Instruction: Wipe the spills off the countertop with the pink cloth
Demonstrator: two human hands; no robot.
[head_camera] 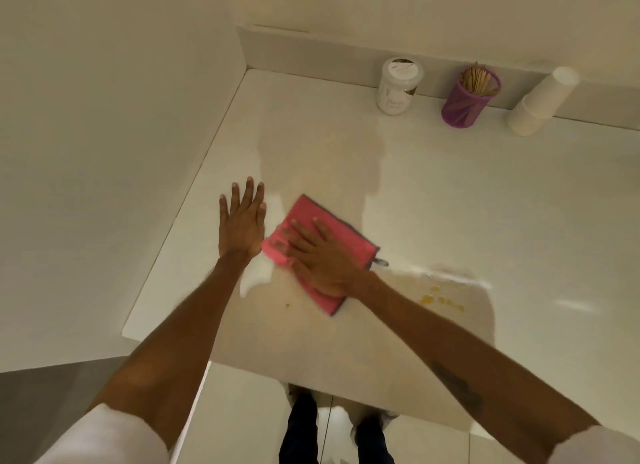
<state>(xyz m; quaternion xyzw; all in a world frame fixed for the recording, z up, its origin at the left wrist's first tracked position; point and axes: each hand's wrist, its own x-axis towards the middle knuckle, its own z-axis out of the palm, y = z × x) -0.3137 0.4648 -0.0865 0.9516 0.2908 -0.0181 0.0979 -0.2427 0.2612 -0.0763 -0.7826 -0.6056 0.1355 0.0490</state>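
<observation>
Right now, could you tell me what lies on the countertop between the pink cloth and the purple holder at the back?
In the head view, only bare countertop lies between the pink cloth and the purple holder; no object or spill shows there.

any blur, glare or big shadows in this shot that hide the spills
Head view: warm, dim light; the person's shadow falls across the countertop, dulling the yellow spill but not hiding it; slight motion blur on the right hand pressing the pink cloth; soft glare streaks right of the spill; wide-angle bending at the edges.
</observation>
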